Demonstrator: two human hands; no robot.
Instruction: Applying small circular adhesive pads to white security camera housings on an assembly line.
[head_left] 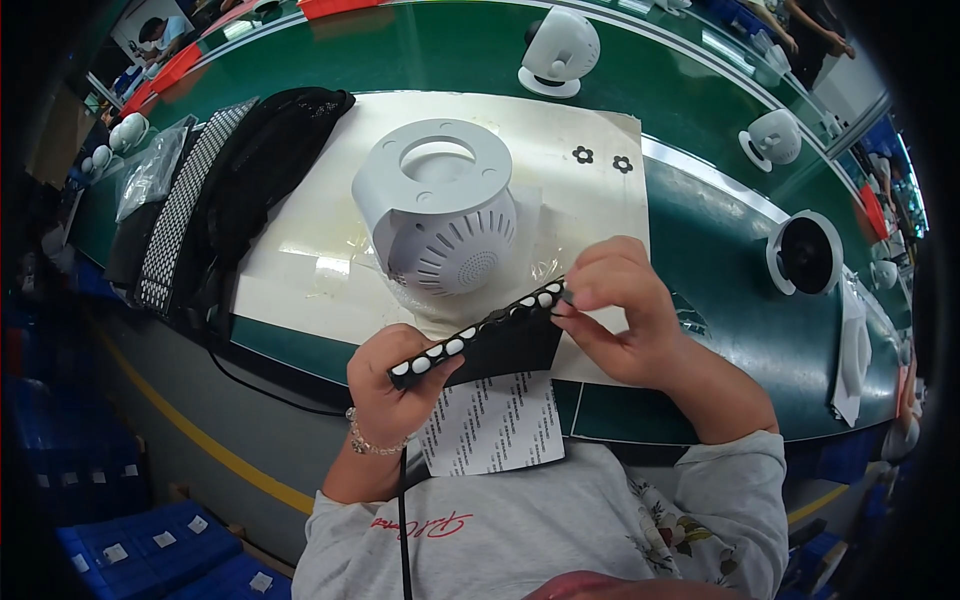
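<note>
over the front part of a pale mat (590,215), a black strip (482,332) dotted with white rounds ran slantwise between two hands, its right end higher up than its left. the left hand (393,375) was closed around the strip's lower end, thumb along the near side. the right hand (630,315) was nearly shut, thumb and forefinger pinched on a small dark bit (567,297) at the strip's other end; whether that bit belonged to the strip, one could not tell. a dark sheet (512,346) spread below the strip, and under it a printed paper (495,430) reached down to the gray shirt (540,510). just beyond the strip stood a white machine (460,245) with its ring-shaped base upward, limiting forward movement. to its right, bare mat stretched toward two black flower shapes (583,155). past the mat's right edge, green tabletop (700,235) ran to a round white fan (806,252). leftward, a black bag (265,165) overlapped the mat's edge.
</note>
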